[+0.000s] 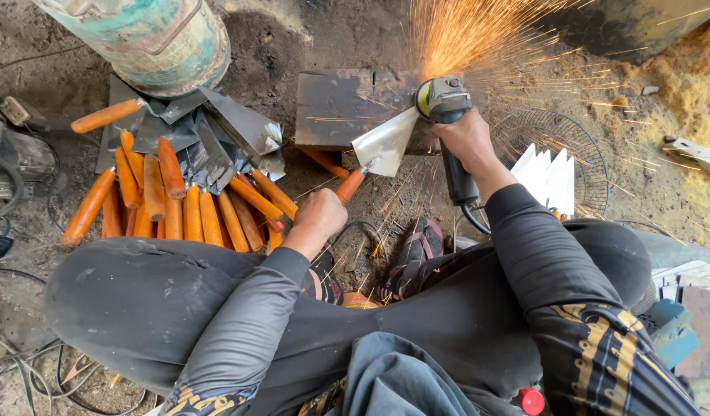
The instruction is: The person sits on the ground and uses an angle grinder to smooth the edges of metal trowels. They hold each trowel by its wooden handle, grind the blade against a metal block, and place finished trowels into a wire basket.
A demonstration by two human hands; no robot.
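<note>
Left hand (pixel 318 217) gripping trowel (pixel 379 148) by its orange handle; right hand (pixel 466 139) clenching grinder (pixel 446 104), sparks (pixel 470 35) flying over block (pixel 335 108).

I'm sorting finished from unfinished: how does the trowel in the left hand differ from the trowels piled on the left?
The held trowel is gripped by the left hand, blade on the metal block, under the angle grinder in the right hand. The piled trowels lie loose and overlapping on the ground, untouched. Its blade looks brighter; theirs darker. All have orange handles.

Bare dirt floor (pixel 293 38) in daylight; sawdust heap (pixel 690 69) at right; painted drum (pixel 151 38); loose cables (pixel 31 370)
</note>
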